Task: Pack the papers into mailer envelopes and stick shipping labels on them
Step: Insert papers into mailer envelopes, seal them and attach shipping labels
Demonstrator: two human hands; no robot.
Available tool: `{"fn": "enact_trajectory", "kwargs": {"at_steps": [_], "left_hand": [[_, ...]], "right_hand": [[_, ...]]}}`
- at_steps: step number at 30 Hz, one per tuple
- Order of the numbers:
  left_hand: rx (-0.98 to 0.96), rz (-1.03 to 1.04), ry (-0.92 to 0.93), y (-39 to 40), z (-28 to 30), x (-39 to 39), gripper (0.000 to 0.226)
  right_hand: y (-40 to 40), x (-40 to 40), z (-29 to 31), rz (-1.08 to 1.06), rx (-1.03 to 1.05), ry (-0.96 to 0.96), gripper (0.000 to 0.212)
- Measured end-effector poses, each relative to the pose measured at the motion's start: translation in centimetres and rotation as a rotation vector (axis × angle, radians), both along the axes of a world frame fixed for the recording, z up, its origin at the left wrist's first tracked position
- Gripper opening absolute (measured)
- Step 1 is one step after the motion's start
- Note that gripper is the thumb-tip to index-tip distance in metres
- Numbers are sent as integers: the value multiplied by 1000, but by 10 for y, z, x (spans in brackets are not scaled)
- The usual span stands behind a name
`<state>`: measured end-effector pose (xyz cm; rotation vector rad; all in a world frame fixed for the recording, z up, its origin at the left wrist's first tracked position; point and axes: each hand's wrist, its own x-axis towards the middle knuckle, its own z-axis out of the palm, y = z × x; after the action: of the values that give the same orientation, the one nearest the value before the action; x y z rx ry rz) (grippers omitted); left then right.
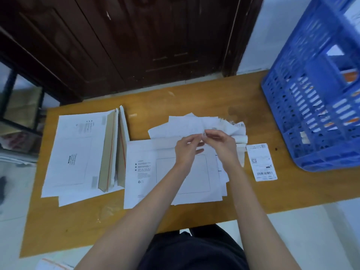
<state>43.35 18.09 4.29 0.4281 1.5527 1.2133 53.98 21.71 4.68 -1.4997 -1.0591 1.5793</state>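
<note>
The person is sitting at a wooden table point(194, 98) and both hands are meeting above its middle. The left hand point(187, 151) and the right hand point(221, 142) are pinching together one small shipping label point(204, 133), with the fingertips of both hands closed on it; the label is blurred, so I cannot tell if its backing is coming off. Under the hands a white mailer envelope point(165, 172) is lying flat, with printed text near its left side and a drawn rectangle in its centre. At 12 o'clock from the hands a loose heap of papers point(187, 123) is spreading toward the far edge of the table. At 3 o'clock, just beside the envelope, a second shipping label point(261, 162) with a barcode is lying flat on the wood. At 9 o'clock a stack of empty mailer envelopes point(78, 152) is lying, and some of them are showing brown flaps with a red tear strip. At 2 o'clock, well apart from the hands, a blue plastic crate point(315, 98) is standing on the corner of the table, and white packed mailers are showing through its holes. Behind the table a dark wooden door point(126, 41) is standing.
</note>
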Motion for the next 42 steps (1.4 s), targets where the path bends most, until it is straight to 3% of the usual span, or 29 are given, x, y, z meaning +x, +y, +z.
{"fn": "enact_trajectory", "kwargs": {"at_steps": [12,18,26,31,37,42], "left_hand": [[57,70,139,-11,-1,-44,8],[38,37,148,-14,-6,-60,16],[-11,-13,3,-18,-11,-89,13],[-7,29,-314,-22,-10,-99,14],[-57,4,-181,-21,-13,-105,17],[-103,25,-156,-21,-12,-104,16]], "right_hand": [[-10,-45,5,90,-12,-24,13],[-10,-59,6,49,-101,5,17],[-11,-72,3,106,-224,29,22],[-12,-80,4,107,-320,145,23],[-13,-94,3,115,-377,164,23],[-19,-107,5,186,-202,-106,2]]}}
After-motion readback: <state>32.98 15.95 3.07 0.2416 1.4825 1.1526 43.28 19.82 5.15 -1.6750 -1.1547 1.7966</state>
